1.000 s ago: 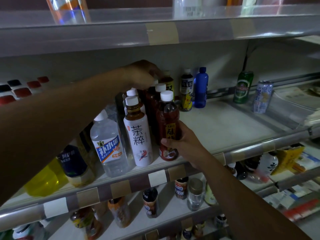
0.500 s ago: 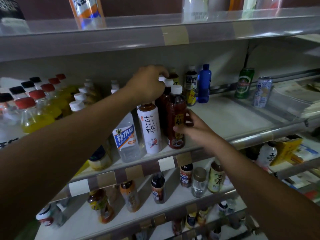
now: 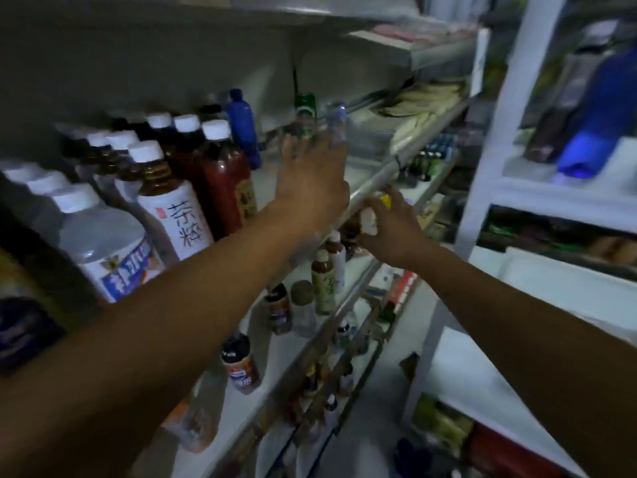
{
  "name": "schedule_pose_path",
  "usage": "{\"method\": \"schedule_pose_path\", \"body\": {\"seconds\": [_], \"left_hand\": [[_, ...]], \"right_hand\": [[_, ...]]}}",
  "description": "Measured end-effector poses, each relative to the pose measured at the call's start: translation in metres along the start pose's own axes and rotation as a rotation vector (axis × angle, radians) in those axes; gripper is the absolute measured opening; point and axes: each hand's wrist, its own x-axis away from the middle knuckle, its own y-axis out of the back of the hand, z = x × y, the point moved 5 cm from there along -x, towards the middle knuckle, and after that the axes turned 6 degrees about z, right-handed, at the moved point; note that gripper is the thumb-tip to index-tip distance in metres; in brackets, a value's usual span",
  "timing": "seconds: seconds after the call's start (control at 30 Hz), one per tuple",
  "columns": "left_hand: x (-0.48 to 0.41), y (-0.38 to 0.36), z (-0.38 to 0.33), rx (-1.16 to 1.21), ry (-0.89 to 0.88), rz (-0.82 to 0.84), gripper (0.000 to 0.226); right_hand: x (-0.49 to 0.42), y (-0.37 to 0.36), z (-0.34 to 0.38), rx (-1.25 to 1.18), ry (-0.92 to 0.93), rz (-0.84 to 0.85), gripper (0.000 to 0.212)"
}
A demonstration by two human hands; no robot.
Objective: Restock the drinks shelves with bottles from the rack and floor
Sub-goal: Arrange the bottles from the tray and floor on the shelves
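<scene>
While its fingers (image 3: 293, 146) stand straight and slightly spread, the person's left hand (image 3: 310, 181) holds nothing. It hangs over the bare stretch of the drinks shelf (image 3: 406, 151), in front of a green can (image 3: 305, 112) and a silver can (image 3: 336, 122) at the back. Motion blur hides whether the fingertips touch either can.

The right hand (image 3: 393, 229) sits lower, its fingers curled at the shelf's front rail. A small white patch and a speck of yellow show beside them, but the blur makes it impossible to tell whether the hand pinches something or only rests against the rail.

Left of the raised hand, red tea bottles (image 3: 224, 181) stand in a tight file running front to back, white caps in line. Next over are a white-labelled tea bottle (image 3: 175, 208) and a clear water bottle (image 3: 100, 243). Labels face outward, seemingly so a shopper can read them from the aisle. A blue bottle (image 3: 243, 129) stands alone behind the red row.

The packed rows end where the left hand hovers, so that open space looks like the next area to fill. Further stock appears to wait on the white rack (image 3: 493, 150) well to the right, where another blue bottle (image 3: 593, 132) lies blurred. Both arms reach that way, which suggests a move toward the rack. On the shelf below (image 3: 365, 270), scattered bottles (image 3: 324, 281) stand apart from one another.
</scene>
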Motion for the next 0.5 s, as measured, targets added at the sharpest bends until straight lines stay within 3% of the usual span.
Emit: {"method": "schedule_pose_path", "body": {"seconds": [0.2,0.5], "left_hand": [[0.042,-0.089,-0.056,0.188,-0.239,0.151,0.043],[0.134,-0.194,-0.173,0.261,-0.453,0.552,0.066]], "right_hand": [[0.104,-0.024,-0.043,0.184,-0.328,0.041,0.077],[0.263,-0.05,-0.122,0.256,-0.73,0.104,0.073]]}}
